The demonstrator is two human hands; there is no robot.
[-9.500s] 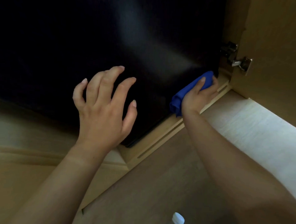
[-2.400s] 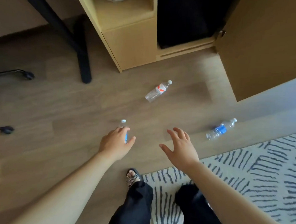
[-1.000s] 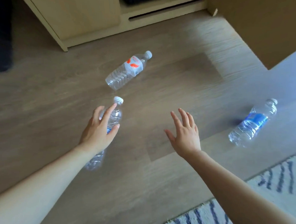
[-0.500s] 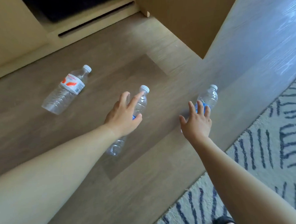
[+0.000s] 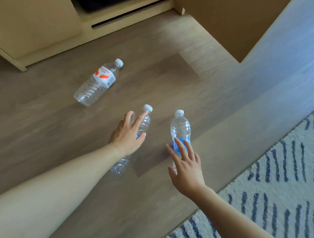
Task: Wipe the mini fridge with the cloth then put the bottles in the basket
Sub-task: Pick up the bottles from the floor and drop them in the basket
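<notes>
Wooden grey-brown floor [image 5: 46,118] fills the view, with a light wooden cabinet [image 5: 37,20] far left and a white rug with dark blue stripes [image 5: 275,185] near right. A clear plastic red-label bottle [image 5: 98,83] lies left of centre. The left hand [image 5: 128,135] grips the clear left blue-label bottle [image 5: 144,122] with curled fingers; just beside it, the right hand [image 5: 187,166] lies with fingers spread over the clear right blue-label bottle [image 5: 180,126]

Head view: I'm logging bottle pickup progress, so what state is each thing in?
Red-label bottle: capped, lying on floor, untouched.
Left bottle: capped, gripped by left hand.
Right bottle: capped, lying on floor, right hand spread over it.
Cabinet door: open.
</notes>
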